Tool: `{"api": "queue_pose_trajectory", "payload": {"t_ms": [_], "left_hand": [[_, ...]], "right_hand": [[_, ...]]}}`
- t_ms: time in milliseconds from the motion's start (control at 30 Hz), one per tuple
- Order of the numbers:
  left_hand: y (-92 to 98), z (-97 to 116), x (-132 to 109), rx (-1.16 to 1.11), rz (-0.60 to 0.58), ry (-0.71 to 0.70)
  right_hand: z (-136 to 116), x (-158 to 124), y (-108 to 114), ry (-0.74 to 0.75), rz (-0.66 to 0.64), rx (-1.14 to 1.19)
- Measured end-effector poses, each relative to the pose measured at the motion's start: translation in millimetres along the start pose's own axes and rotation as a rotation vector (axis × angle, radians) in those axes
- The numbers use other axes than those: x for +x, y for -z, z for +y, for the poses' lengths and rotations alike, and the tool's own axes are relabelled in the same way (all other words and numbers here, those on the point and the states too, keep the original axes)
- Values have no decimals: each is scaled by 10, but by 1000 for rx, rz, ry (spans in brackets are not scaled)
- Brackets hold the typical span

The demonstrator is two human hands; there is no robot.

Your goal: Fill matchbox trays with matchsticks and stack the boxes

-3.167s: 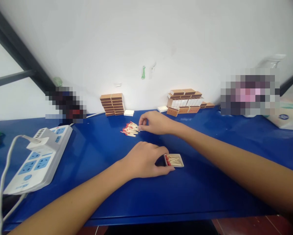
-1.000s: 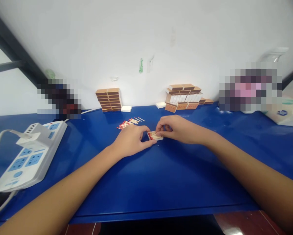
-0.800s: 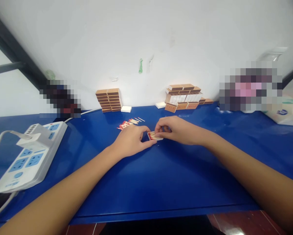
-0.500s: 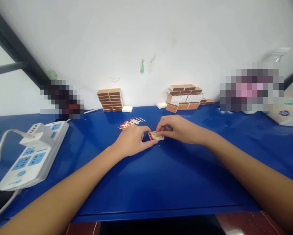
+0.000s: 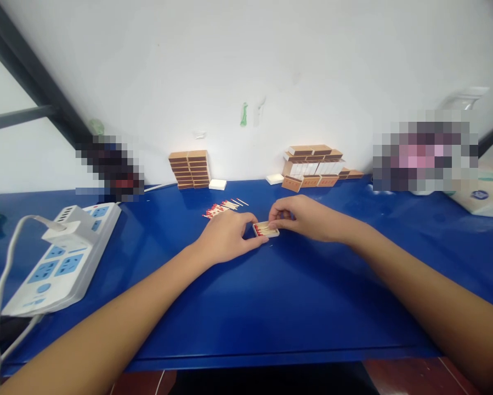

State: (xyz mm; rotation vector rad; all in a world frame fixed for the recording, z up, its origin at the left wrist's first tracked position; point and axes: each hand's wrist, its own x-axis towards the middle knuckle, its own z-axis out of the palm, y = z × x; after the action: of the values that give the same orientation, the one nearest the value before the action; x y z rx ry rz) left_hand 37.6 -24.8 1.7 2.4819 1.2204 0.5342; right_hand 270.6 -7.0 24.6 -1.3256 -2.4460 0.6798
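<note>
A small white matchbox tray [image 5: 274,234] lies on the blue table [image 5: 246,307], with red-headed matches [image 5: 265,229] in it. My left hand [image 5: 228,236] grips the tray's left end between thumb and forefinger. At the tray's right part, the fingertips of my right hand [image 5: 298,216] are pinched together over the matches; whether a match is between them is too small to tell. Just behind my left hand lies a pile of loose matches [image 5: 219,209], a few of them apart at its right.
Stacked matchboxes [image 5: 190,170] stand at the back left, more boxes [image 5: 312,167] at the back right. Two white pieces [image 5: 217,185] [image 5: 275,179] lie between them. A power strip [image 5: 65,263] with a cable is at the left, a tissue pack [image 5: 482,192] at the far right.
The whole view has shifted slightly. My right fingertips have lifted a little off the matches, showing more of them, while my left hand keeps its place at the tray.
</note>
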Motion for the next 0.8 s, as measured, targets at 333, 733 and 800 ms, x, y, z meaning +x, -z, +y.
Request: {"api": "queue_pose_trajectory", "payload": {"t_ms": [333, 733, 800], "left_hand": [[7, 35, -2, 25, 0, -11], [-48, 72, -53, 55, 1, -89], [-46, 64, -48, 59, 7, -93]], "right_hand": [[0, 31, -34, 78, 122, 52], [-164, 1042, -192, -190, 130, -170], [-188, 1103, -193, -191, 108, -188]]}}
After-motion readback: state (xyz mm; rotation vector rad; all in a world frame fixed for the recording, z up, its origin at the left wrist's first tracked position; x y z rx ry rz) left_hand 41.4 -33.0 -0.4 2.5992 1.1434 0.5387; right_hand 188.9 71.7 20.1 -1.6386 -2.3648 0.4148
